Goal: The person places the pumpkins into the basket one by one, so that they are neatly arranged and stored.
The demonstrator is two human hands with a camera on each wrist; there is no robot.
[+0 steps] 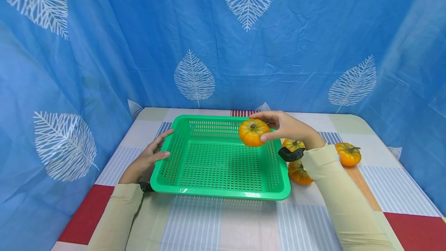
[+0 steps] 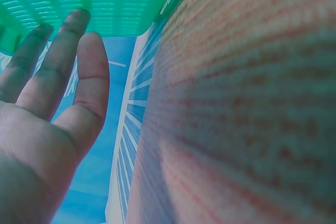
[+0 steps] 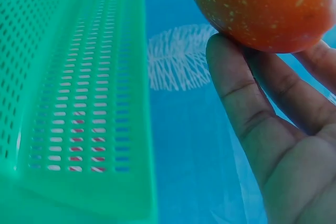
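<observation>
A small orange pumpkin [image 1: 252, 132] is pinched in my right hand [image 1: 278, 124], thumb on its near side and fingers behind it. It hangs over the right rear part of a green plastic basket [image 1: 223, 193]. From the right wrist view, fingertips press the underside of the pumpkin [image 3: 273, 14] beside the basket's slotted wall [image 3: 86, 103]. My left hand [image 1: 150, 156] rests at the basket's left rim, thumb tip over the edge. In the left wrist view its nearly straight fingers [image 2: 92, 77] reach up to the basket's outer wall [image 2: 105, 3].
Right of the basket, two more pumpkins lie partly behind the right wrist: one at the back [image 1: 292, 145], one nearer [image 1: 299, 172]. Another pumpkin [image 1: 348, 154] lies farther right. A checked cloth [image 1: 244, 224] covers the table, with a blue leaf-print curtain [image 1: 296, 49] behind it.
</observation>
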